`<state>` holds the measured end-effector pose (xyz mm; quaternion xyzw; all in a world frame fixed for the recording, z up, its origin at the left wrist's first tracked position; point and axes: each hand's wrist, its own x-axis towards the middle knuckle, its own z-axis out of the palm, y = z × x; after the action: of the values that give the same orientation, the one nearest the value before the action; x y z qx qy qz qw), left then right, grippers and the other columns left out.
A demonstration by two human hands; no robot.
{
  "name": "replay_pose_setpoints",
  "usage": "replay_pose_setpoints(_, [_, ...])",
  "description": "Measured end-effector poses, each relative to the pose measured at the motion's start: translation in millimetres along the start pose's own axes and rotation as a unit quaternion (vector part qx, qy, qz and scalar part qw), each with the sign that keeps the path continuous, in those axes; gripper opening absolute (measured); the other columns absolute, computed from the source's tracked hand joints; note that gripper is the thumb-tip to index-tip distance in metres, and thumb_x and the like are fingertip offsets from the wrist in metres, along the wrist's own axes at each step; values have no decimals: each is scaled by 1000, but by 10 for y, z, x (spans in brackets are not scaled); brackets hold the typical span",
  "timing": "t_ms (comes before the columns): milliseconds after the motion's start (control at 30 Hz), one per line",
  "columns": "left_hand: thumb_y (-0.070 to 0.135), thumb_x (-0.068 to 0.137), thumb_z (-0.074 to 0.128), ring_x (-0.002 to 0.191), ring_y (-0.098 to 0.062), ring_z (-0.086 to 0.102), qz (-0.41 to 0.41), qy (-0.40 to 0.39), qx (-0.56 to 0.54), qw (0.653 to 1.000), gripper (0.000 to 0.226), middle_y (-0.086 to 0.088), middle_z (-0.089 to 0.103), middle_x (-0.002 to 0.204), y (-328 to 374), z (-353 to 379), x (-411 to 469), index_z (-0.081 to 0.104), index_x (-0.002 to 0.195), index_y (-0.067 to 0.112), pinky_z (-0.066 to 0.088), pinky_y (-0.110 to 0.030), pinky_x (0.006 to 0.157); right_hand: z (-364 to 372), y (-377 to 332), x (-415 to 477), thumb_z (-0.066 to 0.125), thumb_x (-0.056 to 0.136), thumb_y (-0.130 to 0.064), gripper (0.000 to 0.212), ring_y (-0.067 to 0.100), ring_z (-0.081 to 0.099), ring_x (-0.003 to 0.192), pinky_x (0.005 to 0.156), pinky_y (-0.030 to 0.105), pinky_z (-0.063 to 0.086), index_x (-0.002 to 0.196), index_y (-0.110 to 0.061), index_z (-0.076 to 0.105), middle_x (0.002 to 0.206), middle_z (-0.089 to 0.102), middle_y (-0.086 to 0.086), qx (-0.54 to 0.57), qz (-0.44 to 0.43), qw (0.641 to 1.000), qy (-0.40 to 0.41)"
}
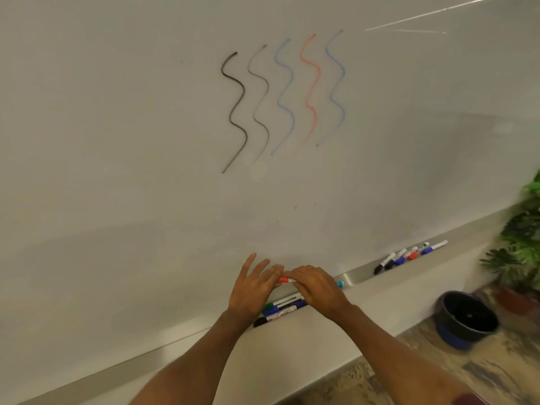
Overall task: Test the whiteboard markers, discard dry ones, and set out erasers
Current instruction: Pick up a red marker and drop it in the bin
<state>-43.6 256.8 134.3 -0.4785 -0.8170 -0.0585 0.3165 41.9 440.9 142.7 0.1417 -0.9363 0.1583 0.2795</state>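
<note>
So both hands meet over the tray [356, 273] along the whiteboard's [117, 141] bottom edge, with the red marker [284, 280] between them, just above the tray. The right hand [318, 287] is curled over the barrel. The left hand [254, 287] has its fingers spread and fairly straight, tips on the red cap. The thumb is hidden, so I can't tell if it's actually pinching.

My guess at what could go wrong: with that loose a hold on the cap end, the cap or the whole marker could slip and drop into the loose markers [280, 306] lying right under the hands (green, blue, black). Then tested and untested ones get mixed up. An uncapped tip that close to fingers could also smear ink.

Other stuff: five squiggles [283, 97] up on the board, a teal-tipped marker [339, 284] poking out past the right hand, and a second bunch of markers [409, 255] toward the tray's right end. The bin [464, 320] sits on the floor well off to the right beside a plant [523, 229], so tossing a dry one from here could miss. No erasers that I can see.
</note>
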Motion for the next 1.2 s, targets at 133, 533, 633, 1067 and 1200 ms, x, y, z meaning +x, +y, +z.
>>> replay_pose_setpoints(133, [31,57,93,65,-17,64,-7,-110,-51,993,50,4,72,80,425,119,219,68,100,20,28,-32,72,-136,287,-339,64,82,-7,25,19,65,85,77,27,52,106,-11,69,96,72,5,44,58,997,15])
replay_pose_setpoints(533, [22,75,84,58,-11,61,80,-146,-117,979,25,11,69,72,2005,769,1024,64,90,28,29,-30,73,-704,1262,-1640,61,83,8,30,20,62,93,84,21,50,106,-9,70,97,70,8,41,268,962,16])
replay_pose_setpoints(633, [25,72,86,53,-12,58,113,-167,-123,972,28,11,69,69,2407,976,1181,66,90,27,37,-30,69,-886,1430,-1960,56,90,3,33,15,57,101,84,12,40,115,-14,68,107,69,6,16,337,941,-13])
replay_pose_setpoints(1067, [61,94,37,113,-18,57,244,-276,-238,899,49,4,63,123,3876,1433,2058,56,125,29,20,-37,103,-1776,2072,-2990,55,82,5,47,16,63,90,77,31,51,113,-28,67,106,70,0,-43,460,887,-23])
replay_pose_setpoints(1200, [52,100,36,141,-14,29,224,-278,-215,909,51,6,38,151,4225,1687,2364,34,146,31,16,-38,108,-1877,2429,-3209,60,85,-8,34,15,64,93,74,25,46,112,-28,67,105,70,-3,-107,508,854,-20])
